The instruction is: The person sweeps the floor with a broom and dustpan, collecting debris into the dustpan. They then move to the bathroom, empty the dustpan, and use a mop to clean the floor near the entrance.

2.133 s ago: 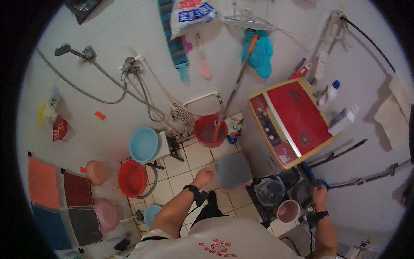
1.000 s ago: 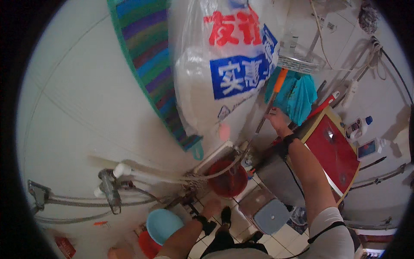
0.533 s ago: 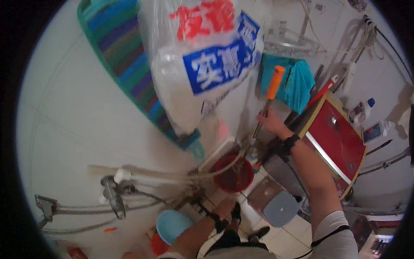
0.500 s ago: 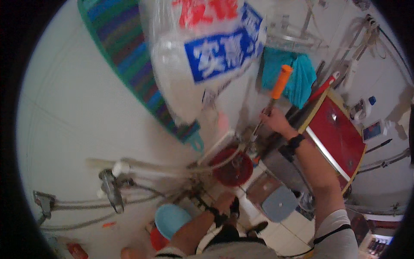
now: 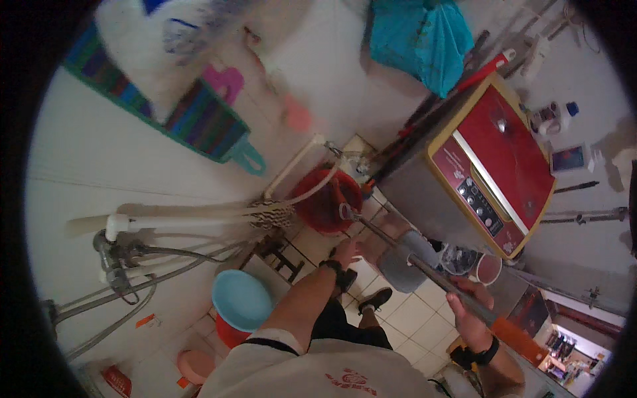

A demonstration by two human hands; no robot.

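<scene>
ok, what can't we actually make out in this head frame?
- Head of the metal pole: its far end dips into the red bucket, so the rim hides whatever is on it.
- Left hand: small and seen end-on; whether it touches the pole cannot be told.
- Right hand grips the pole, but the orange handle runs out toward the dark rim.
- White bag at the top: motion-blurred.

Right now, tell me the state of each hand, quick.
Left hand: reaching down toward the red bucket, holding nothing that can be seen.
Right hand: closed around the metal pole.
</scene>
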